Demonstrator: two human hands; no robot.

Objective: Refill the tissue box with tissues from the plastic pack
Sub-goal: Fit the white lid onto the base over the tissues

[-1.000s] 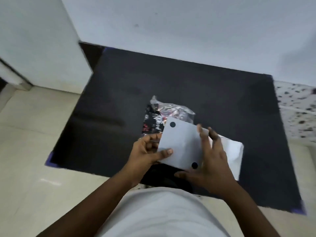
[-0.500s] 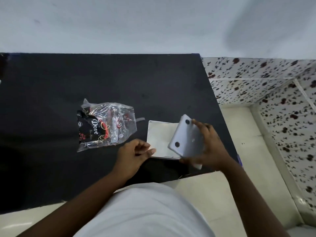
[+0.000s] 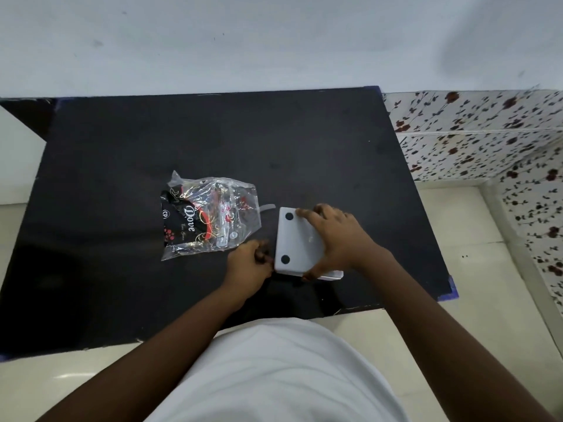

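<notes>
A white tissue box (image 3: 297,242) lies upside down on the black table (image 3: 213,141), its flat base panel with two black round feet facing up. My right hand (image 3: 338,236) is spread over that panel, fingers wrapped round its far and near edges. My left hand (image 3: 248,263) is curled at the box's left near corner, touching it. A clear plastic pack (image 3: 210,216) with black and red print lies crumpled just left of the box, looking flat.
A small strip of plastic (image 3: 267,207) lies between pack and box. A white wall (image 3: 274,41) runs behind the table. Flower-patterned tiles (image 3: 487,132) and pale floor (image 3: 457,239) are on the right. A white cabinet (image 3: 18,153) stands at the left.
The camera swung right and down. My right hand brought the tilted base panel down flat onto the box. My left hand shifted to the box's left near corner.
</notes>
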